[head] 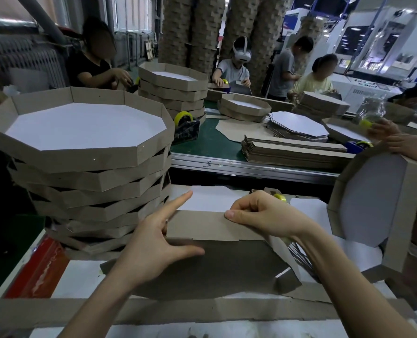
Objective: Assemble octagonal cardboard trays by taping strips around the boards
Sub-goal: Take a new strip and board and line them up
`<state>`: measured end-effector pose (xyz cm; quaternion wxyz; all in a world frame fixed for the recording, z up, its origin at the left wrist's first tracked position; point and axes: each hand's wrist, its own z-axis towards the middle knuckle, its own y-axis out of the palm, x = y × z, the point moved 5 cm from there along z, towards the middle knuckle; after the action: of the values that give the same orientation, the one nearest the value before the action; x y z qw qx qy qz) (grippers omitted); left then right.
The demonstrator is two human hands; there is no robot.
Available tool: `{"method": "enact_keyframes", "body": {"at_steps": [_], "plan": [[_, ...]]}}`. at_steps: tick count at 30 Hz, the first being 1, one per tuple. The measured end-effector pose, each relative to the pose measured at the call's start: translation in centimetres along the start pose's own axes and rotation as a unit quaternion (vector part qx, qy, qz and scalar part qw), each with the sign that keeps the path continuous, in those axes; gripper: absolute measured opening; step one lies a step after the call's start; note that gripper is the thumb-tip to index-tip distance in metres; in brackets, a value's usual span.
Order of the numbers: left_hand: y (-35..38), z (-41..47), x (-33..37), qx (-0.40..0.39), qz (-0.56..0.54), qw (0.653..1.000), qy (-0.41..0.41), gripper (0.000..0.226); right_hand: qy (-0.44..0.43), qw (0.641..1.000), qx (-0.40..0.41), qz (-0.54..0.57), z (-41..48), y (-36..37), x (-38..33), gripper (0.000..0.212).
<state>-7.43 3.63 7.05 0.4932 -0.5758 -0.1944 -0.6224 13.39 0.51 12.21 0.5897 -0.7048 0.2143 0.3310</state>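
Note:
A brown octagonal board [222, 267] lies flat in front of me, brown side up. A brown cardboard strip [202, 226] stands upright along its far edge. My left hand [158, 240] lies open against the strip's left end, index finger stretched out and thumb resting on the board. My right hand [258, 214] grips the strip's top edge, thumb on the near face and fingers curled over behind it. A yellow tape roll [281, 197] peeks out just behind my right knuckles. White boards [209, 198] lie behind the strip.
A tall stack of finished trays [85, 152] stands at my left. A long loose strip [153, 311] lies along the near edge. At right another person's hands [405, 142] hold a tray [373, 203] on edge. Tape dispenser [185, 126], strip piles [292, 150] and other workers are across the green table.

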Motion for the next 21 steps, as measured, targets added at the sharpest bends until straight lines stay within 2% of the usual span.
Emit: {"method": "enact_keyframes", "body": {"at_steps": [17, 21], "plan": [[-0.3, 0.7, 0.3, 0.012, 0.082, 0.996, 0.019, 0.09, -0.033, 0.999, 0.027, -0.033, 0.6, 0.2, 0.2, 0.027], [-0.3, 0.3, 0.8, 0.059, 0.158, 0.985, 0.043, 0.083, -0.041, 0.998, 0.034, -0.024, 0.4, 0.2, 0.6, 0.022]]}}
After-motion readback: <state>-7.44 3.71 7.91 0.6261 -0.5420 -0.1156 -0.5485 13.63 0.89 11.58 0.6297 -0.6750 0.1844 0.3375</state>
